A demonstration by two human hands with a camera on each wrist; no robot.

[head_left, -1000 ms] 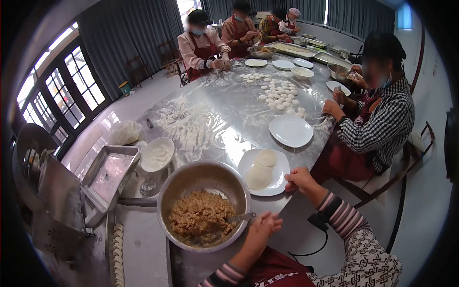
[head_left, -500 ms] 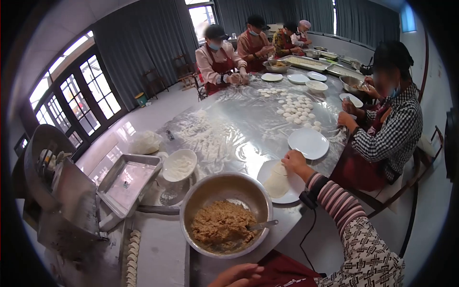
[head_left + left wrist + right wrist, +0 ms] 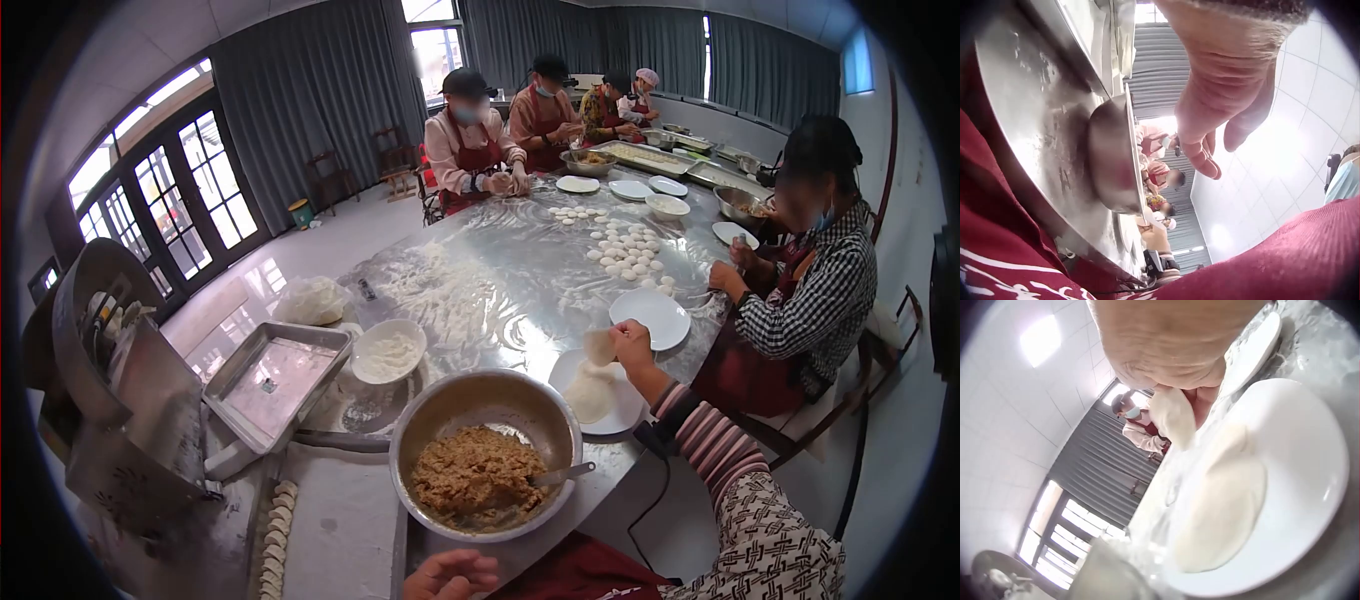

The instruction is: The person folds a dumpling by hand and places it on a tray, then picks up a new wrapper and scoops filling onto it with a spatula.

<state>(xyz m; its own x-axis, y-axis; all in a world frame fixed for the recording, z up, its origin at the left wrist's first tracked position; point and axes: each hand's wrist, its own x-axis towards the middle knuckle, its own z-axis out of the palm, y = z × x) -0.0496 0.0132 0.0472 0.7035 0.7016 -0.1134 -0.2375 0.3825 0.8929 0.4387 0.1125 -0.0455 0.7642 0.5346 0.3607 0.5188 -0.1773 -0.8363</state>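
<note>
Between thumb and fingers, my right hand [image 3: 632, 346] pinches a thin round dough wrapper [image 3: 599, 347], lifted above a white plate [image 3: 622, 410]. More flat wrappers [image 3: 1222, 512] lie on that plate [image 3: 1300, 506] in the right wrist view. A steel bowl [image 3: 410, 420] of brown filling [image 3: 475, 470] stands left of the plate, with a spoon handle [image 3: 565, 473] leaning on its rim. Near the bowl's front side, my left hand [image 3: 450, 575] holds nothing, its fingers loosely bent; the left wrist view shows this hand [image 3: 1229, 87] with the bowl [image 3: 1110, 156] beside it.
Left of the bowl are a bowl of flour [image 3: 388, 352], a metal tray [image 3: 275, 385] and a lined tray [image 3: 335, 520] with a row of dumplings [image 3: 278, 540]. Another white plate [image 3: 650, 318] and several dough rounds [image 3: 625, 250] lie beyond. A person [image 3: 800, 290] sits at the right.
My right hand has moved from the plate's edge to the wrappers and lifted one. My left hand has drawn back from beside the spoon toward the lower edge. The head view has shifted.
</note>
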